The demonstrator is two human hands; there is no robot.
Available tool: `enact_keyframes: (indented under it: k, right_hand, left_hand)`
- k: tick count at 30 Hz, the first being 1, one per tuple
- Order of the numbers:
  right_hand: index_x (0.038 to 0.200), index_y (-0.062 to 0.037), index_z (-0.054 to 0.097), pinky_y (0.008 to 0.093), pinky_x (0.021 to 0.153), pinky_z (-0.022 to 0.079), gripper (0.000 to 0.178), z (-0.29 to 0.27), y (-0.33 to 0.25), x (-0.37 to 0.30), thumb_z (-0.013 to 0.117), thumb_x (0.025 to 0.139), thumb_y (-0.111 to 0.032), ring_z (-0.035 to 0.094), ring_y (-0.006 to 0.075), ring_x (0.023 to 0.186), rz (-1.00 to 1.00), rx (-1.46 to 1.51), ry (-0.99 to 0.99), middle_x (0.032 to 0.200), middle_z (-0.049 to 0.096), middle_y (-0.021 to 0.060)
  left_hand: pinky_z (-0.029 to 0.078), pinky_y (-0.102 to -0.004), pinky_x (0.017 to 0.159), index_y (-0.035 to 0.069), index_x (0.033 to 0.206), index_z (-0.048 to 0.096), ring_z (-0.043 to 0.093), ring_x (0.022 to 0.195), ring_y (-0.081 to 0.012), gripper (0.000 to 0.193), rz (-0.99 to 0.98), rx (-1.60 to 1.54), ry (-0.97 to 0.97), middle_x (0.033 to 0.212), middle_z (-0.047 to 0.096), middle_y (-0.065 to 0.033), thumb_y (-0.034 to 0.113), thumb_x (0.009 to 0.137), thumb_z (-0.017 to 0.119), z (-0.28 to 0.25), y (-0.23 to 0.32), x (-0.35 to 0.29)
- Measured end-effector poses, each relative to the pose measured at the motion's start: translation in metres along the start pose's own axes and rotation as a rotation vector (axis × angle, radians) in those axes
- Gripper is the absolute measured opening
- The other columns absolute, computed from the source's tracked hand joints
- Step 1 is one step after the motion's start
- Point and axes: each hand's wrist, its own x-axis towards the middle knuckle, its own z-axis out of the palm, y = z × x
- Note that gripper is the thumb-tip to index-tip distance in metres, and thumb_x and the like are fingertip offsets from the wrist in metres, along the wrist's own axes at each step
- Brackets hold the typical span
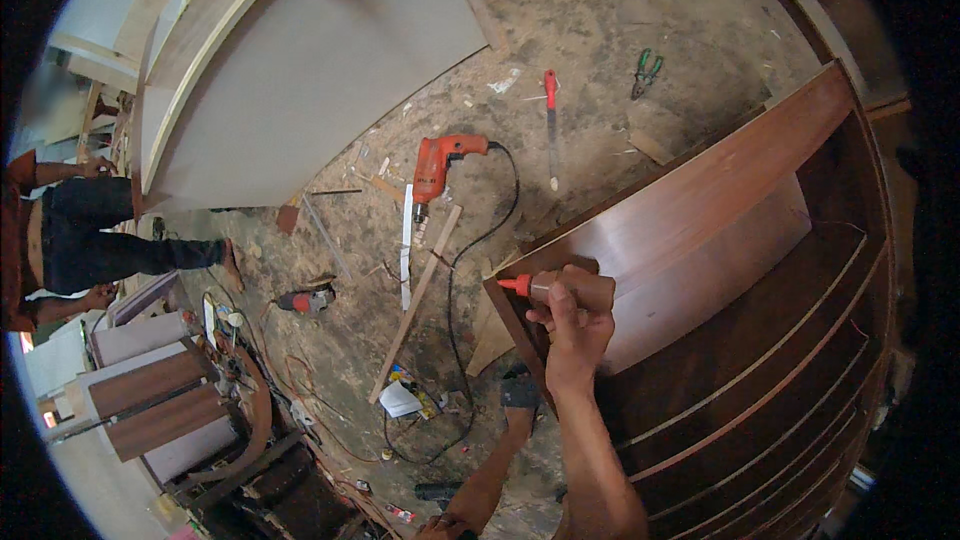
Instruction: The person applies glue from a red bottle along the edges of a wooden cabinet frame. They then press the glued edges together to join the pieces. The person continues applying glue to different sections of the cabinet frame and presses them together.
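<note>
Head view — brown bottle (592, 292), red nozzle (516, 285) pointing left, clasped in right hand (578, 342); left hand's state — cannot tell.

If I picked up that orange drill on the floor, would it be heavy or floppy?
The orange pistol-grip drill would probably feel stiff and heavy, given its bulky body. Its black cord looks bendy, lying in loose curves, so it might drag behind.
</note>
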Motion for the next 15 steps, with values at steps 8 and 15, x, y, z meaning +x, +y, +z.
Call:
enact_keyframes:
  k: [8, 15]
  right_hand:
    - [0.124, 0.0024, 0.051, 0.0285, 0.07, 0.063, 0.043, 0.005, 0.001, -0.001, 0.073, 0.092, -0.017, 0.067, 0.0198, 0.097, -0.035, -0.047, -0.025, 0.113, 0.063, 0.014]
    - [0.123, 0.0024, 0.051, 0.0292, 0.073, 0.062, 0.043, 0.007, 0.001, -0.003, 0.075, 0.089, -0.012, 0.066, 0.0218, 0.103, -0.053, -0.082, -0.05, 0.115, 0.063, 0.0148]
  left_hand:
    - [0.051, -0.0555, 0.066, 0.015, 0.116, 0.069, 0.065, 0.077, -0.0395, 0.038, -0.057, -0.037, -0.06, 0.086, 0.068, -0.0207, 0.039, 0.088, 0.06, -0.007, 0.015, -0.004]
    - [0.052, -0.0534, 0.075, 0.008, 0.113, 0.068, 0.064, 0.094, -0.0381, 0.032, -0.035, -0.195, 0.028, 0.107, 0.065, -0.0216, 0.027, 0.09, 0.058, -0.019, 0.027, -0.001]
